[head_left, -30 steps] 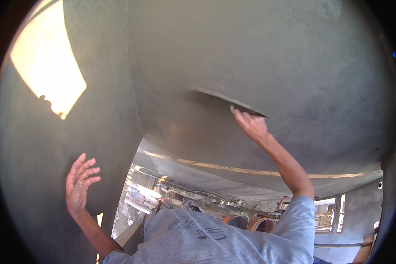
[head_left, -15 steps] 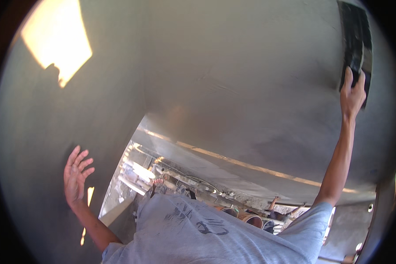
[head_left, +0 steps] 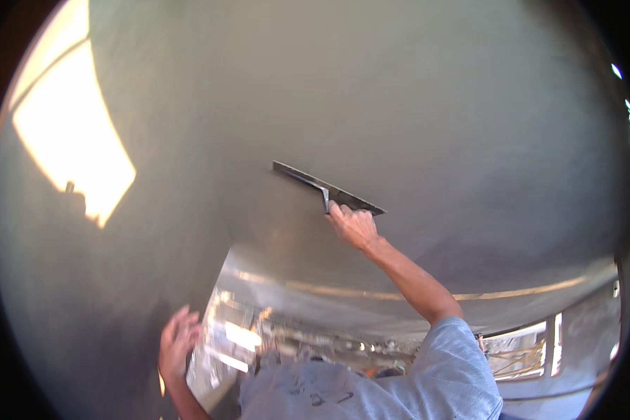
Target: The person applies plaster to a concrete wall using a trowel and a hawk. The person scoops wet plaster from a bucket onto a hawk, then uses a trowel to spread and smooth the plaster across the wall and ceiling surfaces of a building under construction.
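Note:
My right hand (head_left: 353, 224) is closed round the handle of a plastering trowel (head_left: 322, 187). The trowel's long, thin dark blade slants down to the right across the smooth grey plastered wall (head_left: 434, 126). We see the blade almost edge-on, so whether it touches the plaster I cannot tell. Down at the lower left, my left hand (head_left: 178, 339) holds nothing. Its fingers are apart and a little blurred, close to the grey side wall (head_left: 140, 280).
A bright sunlit patch (head_left: 77, 133) lies on the left wall. Below the plastered face runs a thin strip of light (head_left: 357, 292). Blurred rubble and building material (head_left: 294, 343) lie on the ground beneath. A bright opening (head_left: 525, 346) shows at lower right.
My right hand has brought the trowel from the upper right down and left to the middle, turning it from upright to slanting. My left hand has moved lower and rightward.

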`<action>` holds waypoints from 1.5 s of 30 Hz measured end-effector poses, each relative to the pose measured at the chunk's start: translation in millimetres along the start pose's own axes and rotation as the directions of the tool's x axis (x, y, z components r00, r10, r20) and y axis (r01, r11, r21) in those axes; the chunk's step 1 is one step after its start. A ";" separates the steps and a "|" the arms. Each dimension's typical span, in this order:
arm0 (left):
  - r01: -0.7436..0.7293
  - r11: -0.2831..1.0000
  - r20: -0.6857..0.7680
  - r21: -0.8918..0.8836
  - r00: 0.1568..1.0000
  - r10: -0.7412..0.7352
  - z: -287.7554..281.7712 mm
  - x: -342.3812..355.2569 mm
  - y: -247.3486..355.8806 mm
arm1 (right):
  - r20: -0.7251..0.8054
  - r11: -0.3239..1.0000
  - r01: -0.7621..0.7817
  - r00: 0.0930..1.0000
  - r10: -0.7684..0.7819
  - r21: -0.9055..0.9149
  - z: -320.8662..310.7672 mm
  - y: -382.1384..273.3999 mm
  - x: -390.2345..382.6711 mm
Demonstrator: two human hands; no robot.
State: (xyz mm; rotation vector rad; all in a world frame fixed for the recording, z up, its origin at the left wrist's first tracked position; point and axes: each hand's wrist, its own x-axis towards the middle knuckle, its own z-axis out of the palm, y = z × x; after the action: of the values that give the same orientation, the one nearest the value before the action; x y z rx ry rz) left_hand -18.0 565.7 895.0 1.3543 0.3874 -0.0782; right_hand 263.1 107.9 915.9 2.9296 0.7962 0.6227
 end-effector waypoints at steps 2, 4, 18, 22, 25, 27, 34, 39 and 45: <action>0.024 0.995 -0.039 -0.098 0.999 -0.028 -21.6 5.3 -32.0 | -0.211 0.998 -0.050 0.976 0.044 -0.025 -63.4 9.0 19.2; 0.037 0.982 -0.040 -0.185 0.998 -0.045 -22.9 20.0 -61.9 | -0.480 0.995 -0.062 0.877 0.019 -0.073 -146.5 38.0 36.4; 0.063 0.994 0.081 -0.084 0.995 -0.057 32.8 54.9 -45.6 | -0.909 0.888 -0.416 0.261 0.324 0.197 -401.8 208.3 -41.3; 0.039 0.998 0.042 -0.046 0.998 -0.038 23.1 61.9 -34.5 | -0.784 0.925 -0.357 0.533 0.318 0.133 -332.8 160.5 -55.8; 0.001 0.999 0.137 -0.045 0.991 0.005 45.3 82.0 -28.2 | -0.506 0.967 -0.202 0.825 0.254 0.155 -244.9 133.8 -53.1; 0.061 0.998 0.187 -0.029 0.981 -0.054 62.8 89.4 -30.8 | -0.131 0.940 -0.262 0.947 0.294 0.219 -208.1 119.1 -47.3; 0.132 0.985 0.150 0.108 0.978 -0.148 57.7 37.5 -53.4 | -0.698 0.954 -0.236 0.652 0.297 0.185 -309.6 184.8 -61.1; 0.202 0.979 0.098 -0.010 0.975 -0.200 47.1 45.1 -80.7 | -0.805 0.878 -0.244 0.354 0.476 0.412 -365.1 225.5 -90.0; 0.139 0.989 0.138 0.045 0.980 -0.144 71.4 72.6 -71.8 | -0.355 0.970 -0.061 0.934 -0.028 -0.236 -213.0 158.0 -107.8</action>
State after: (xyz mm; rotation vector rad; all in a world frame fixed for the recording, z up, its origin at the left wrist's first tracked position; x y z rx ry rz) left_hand 46.1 493.2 816.5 1.3452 0.3643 -0.2989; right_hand 170.4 -95.8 1094.5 2.6354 0.6608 1.1868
